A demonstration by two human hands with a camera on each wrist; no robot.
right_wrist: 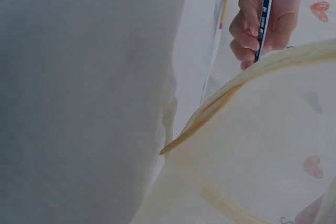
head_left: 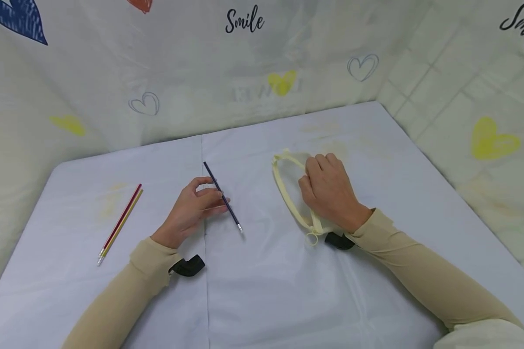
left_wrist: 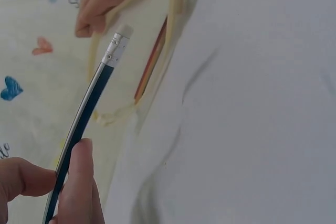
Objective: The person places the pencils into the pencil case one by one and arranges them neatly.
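Nearest the wearer, two tan sleeves [head_left: 419, 264] reached in over a white-covered table [head_left: 262, 295], a black fitting [head_left: 188, 266] showing under the left cuff. To the left, a red pencil [head_left: 120, 219] and a yellow pencil [head_left: 123, 222] lay side by side on the cover, eraser ends toward the near side. Just right of them, the left hand [head_left: 187, 211] pinched a dark blue pencil [head_left: 227, 204] between thumb and fingers, its silver-banded, white eraser end pointing nearward and its other end slanting away. A little farther off, the right hand [head_left: 329, 191] was curled tightly on the edge of a see-through pouch [head_left: 284, 194] trimmed in pale yellow, the mouth bowed into a loop. The pouch was right of the dark blue pencil, apart from it. In the left wrist view a red and orange strip showed within the loop; whether it lay inside or behind could not be told. Beyond the table hung a pale backdrop [head_left: 192, 72] with yellow, blue and red hearts and "Smile" lettering.
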